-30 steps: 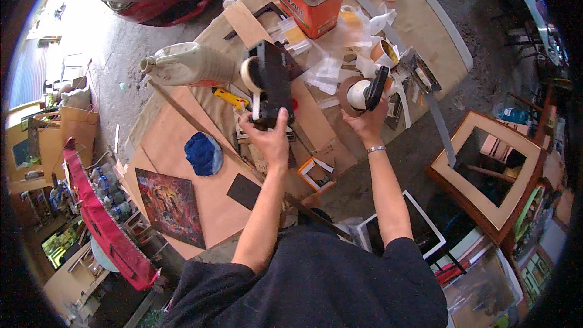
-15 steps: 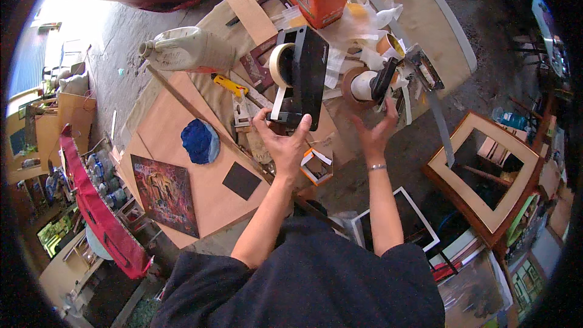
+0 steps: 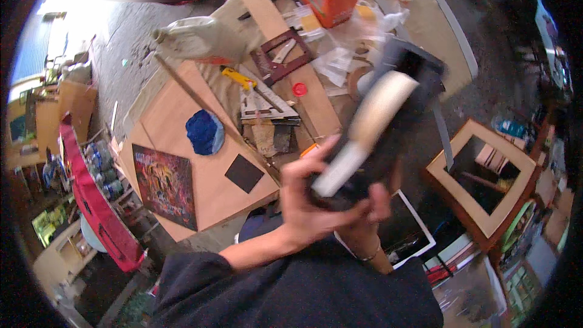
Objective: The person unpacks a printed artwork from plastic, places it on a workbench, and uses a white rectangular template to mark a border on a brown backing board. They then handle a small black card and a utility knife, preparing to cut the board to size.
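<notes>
A black tape dispenser [image 3: 413,94] with a roll of cream tape [image 3: 384,109] hangs in front of me, tilted and smeared by motion. The loose pale end of the tape reaches toward its lower end. My left hand [image 3: 310,206] grips that lower end, thumb and fingers curled round it. Beneath and behind, my right hand [image 3: 364,231] is against the dispenser's underside, its fingers mostly hidden; a bracelet [image 3: 371,254] circles that wrist. Left of the dispenser, on the work table, lie a yellow utility knife [image 3: 238,78] and a metal square [image 3: 267,106].
A brown board [image 3: 173,103] bears a blue cloth [image 3: 204,132], a dark painting [image 3: 163,188] and a black square [image 3: 244,174]. At the back stand a plastic jug [image 3: 200,39] and an orange can [image 3: 331,0]. A wooden frame [image 3: 467,124] leans at right.
The tape dispenser has come off the far side toward me and to the right, tilting over. My right hand has moved from the cups to beneath it, beside my left hand.
</notes>
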Demonstrator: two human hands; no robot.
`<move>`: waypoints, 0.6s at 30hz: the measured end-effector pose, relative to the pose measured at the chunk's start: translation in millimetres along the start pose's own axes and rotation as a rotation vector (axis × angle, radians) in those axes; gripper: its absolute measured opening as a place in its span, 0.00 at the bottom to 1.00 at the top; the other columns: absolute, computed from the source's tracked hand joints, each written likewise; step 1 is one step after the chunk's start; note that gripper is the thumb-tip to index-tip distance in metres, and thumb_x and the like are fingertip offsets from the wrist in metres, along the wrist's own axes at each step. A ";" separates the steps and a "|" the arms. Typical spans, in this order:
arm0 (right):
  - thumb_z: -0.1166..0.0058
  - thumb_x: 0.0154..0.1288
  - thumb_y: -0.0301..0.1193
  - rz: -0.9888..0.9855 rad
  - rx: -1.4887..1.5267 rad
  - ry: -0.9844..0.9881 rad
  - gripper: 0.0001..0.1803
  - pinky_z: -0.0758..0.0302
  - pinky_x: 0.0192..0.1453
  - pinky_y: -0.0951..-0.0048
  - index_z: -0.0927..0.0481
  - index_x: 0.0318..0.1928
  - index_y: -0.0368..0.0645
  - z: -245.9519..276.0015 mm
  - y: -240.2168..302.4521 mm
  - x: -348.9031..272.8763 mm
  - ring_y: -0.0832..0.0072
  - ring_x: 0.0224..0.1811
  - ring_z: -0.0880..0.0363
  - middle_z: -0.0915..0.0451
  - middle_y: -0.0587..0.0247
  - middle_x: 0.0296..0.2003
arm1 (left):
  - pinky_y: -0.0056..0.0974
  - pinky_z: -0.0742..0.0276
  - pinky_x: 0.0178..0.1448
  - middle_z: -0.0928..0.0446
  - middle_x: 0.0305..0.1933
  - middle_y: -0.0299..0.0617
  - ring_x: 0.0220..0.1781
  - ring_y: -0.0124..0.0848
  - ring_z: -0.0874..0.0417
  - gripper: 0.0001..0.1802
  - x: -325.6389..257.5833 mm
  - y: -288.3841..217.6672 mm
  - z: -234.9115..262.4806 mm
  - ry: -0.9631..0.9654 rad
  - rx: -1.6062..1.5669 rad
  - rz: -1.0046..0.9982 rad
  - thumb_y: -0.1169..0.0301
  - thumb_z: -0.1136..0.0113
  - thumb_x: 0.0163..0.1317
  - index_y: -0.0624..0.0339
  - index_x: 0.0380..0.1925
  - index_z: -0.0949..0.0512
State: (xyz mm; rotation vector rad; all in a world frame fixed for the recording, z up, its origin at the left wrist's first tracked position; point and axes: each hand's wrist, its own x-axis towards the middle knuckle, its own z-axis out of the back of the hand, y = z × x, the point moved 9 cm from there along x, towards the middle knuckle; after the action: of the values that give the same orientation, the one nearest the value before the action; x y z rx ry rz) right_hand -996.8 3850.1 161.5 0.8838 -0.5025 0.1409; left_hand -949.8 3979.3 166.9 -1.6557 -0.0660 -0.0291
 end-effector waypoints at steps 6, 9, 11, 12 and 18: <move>0.55 0.74 0.47 -0.581 0.588 -0.490 0.22 0.41 0.73 0.51 0.34 0.61 0.51 52.8 -60.6 9.1 0.52 0.71 0.41 0.35 0.48 0.65 | 0.47 0.27 0.66 0.28 0.62 0.61 0.67 0.51 0.26 0.36 18.1 6.0 -97.8 0.202 0.034 -0.037 0.70 0.22 0.40 0.58 0.50 0.31; 0.55 0.73 0.50 -0.759 1.077 -0.658 0.26 0.40 0.72 0.55 0.34 0.63 0.50 68.2 -120.9 -5.9 0.58 0.68 0.38 0.33 0.52 0.64 | 0.49 0.28 0.67 0.29 0.62 0.63 0.66 0.58 0.29 0.35 31.8 10.0 -145.1 0.230 0.079 -0.210 0.68 0.24 0.42 0.58 0.51 0.31; 0.53 0.73 0.50 -0.743 1.041 -0.618 0.29 0.36 0.70 0.56 0.36 0.65 0.46 86.4 -173.3 -8.2 0.58 0.64 0.33 0.32 0.53 0.62 | 0.49 0.31 0.69 0.29 0.64 0.58 0.68 0.53 0.29 0.36 47.3 22.3 -156.3 0.323 0.119 -0.197 0.66 0.25 0.47 0.58 0.56 0.31; 0.46 0.70 0.40 -0.615 0.692 -0.525 0.29 0.32 0.67 0.59 0.38 0.65 0.42 97.8 -180.6 15.2 0.59 0.61 0.30 0.30 0.53 0.60 | 0.48 0.31 0.70 0.29 0.64 0.57 0.68 0.52 0.29 0.37 52.6 28.0 -155.5 0.343 0.101 -0.188 0.65 0.25 0.47 0.58 0.58 0.32; 0.36 0.65 0.27 -0.438 0.211 -0.309 0.33 0.33 0.65 0.66 0.39 0.65 0.35 135.1 -357.7 109.1 0.67 0.58 0.29 0.27 0.58 0.58 | 0.42 0.23 0.52 0.19 0.45 0.48 0.46 0.42 0.18 0.23 67.7 131.7 8.4 -0.083 0.640 -0.059 0.67 0.25 0.50 0.61 0.45 0.21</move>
State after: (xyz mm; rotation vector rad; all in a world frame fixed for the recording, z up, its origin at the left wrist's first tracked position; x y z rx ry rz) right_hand -835.4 3510.3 32.7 1.2107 -0.5745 -0.3533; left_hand -874.4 3978.3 39.1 -1.0149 -0.1688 0.0157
